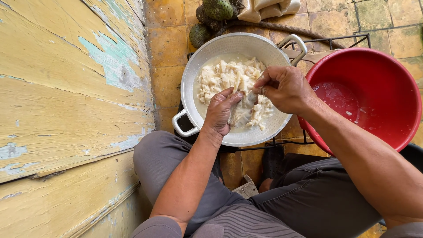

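Note:
A round metal pot [189,75] with two handles stands on a dark wire stand between my knees, holding white fruit pulp [220,75] in milky liquid. Over its near side my left hand [220,112] cups a wet white piece of pulp [243,112]. My right hand [286,88] pinches the top of that same piece with thumb and fingers. Both hands are wet and touch the piece from opposite sides.
A red plastic basin [387,92] with a little cloudy liquid sits right of the pot. Green spiky fruits [211,15] and a folded cloth sack [269,9] lie beyond the pot on the yellow tiled floor. A peeling yellow plank wall [66,97] runs along the left.

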